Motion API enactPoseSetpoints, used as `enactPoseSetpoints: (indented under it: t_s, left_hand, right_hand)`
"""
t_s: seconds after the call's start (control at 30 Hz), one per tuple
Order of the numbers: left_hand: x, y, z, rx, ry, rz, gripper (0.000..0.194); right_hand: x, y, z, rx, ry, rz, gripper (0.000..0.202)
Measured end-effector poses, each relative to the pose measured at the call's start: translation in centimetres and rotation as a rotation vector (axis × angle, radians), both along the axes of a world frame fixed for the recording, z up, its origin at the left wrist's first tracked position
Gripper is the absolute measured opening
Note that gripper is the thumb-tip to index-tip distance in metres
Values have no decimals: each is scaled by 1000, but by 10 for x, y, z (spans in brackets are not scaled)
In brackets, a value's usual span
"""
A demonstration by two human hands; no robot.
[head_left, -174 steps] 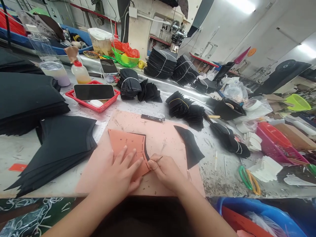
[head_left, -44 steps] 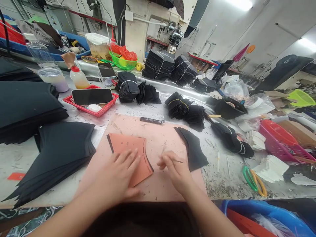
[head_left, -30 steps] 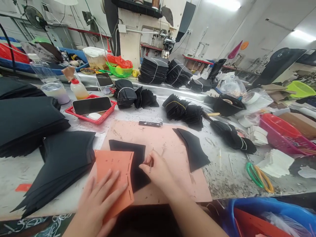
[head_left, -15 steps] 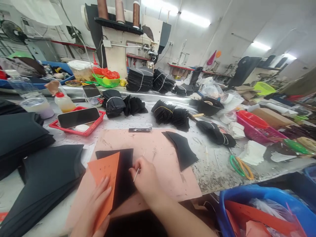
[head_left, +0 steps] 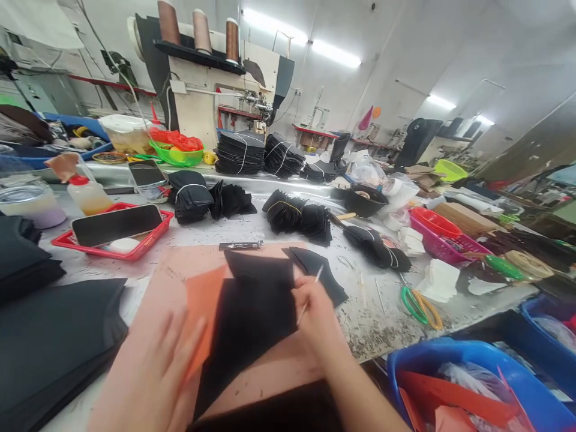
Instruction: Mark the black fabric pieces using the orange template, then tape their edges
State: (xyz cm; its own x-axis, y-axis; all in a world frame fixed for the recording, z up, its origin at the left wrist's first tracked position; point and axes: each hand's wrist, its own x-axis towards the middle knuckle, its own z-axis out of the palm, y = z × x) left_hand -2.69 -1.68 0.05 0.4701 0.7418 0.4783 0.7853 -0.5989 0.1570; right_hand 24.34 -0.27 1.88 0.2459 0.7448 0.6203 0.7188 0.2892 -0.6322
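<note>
Since a moment ago, the large, black, curved-edged flat panel (head_left: 258, 306) has shifted rightward over the pale pink cutting mat (head_left: 168, 264), and the right hand (head_left: 317, 315) has gone with it. That hand is closed around a slim, pale, rod-like stick (head_left: 319, 273), fingertips touching the panel's right edge. Blurred, the left hand (head_left: 166, 360) is clamped on a tilted, flat orange template (head_left: 204, 300) just beside the panel's left edge. Another smaller-looking black curved piece (head_left: 332, 282) lies behind the right hand. Farther right on the grubby white worktop (head_left: 366, 330) rest scissors with green and orange handles (head_left: 410, 306).
</note>
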Motion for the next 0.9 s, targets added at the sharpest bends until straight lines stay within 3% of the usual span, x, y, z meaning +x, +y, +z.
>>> enactPoseSetpoints:
  t_s: [0.13, 0.23, 0.33, 0.43, 0.57, 0.63, 0.77, 0.9]
  left_hand:
    - [29, 9, -13, 134, 179, -54, 68]
    - [40, 11, -21, 143, 261, -68, 61]
    - [46, 10, -16, 64, 328, -63, 58]
    - [51, 11, -7, -2, 353, -67, 53]
    - [58, 15, -2, 76, 348, -97, 53]
    - [61, 17, -3, 122, 341, -111, 53]
    - [65, 19, -3, 144, 327, -113, 51]
    - [68, 18, -5, 139, 311, -98, 50]
  right_hand:
    - [64, 20, 3, -131, 103, -244, 23]
    - [107, 30, 2, -217, 81, -274, 18]
    - [121, 28, -3, -265, 34, -285, 14]
    - [98, 13, -6, -264, -42, -161, 11]
    - [41, -12, -4, -356, -127, 294, 12]
    - [19, -22, -3, -445, -147, 443, 16]
    - [0, -29, -4, -587, -135, 447, 19]
    - [0, -29, -7, -568, -95, 427, 19]
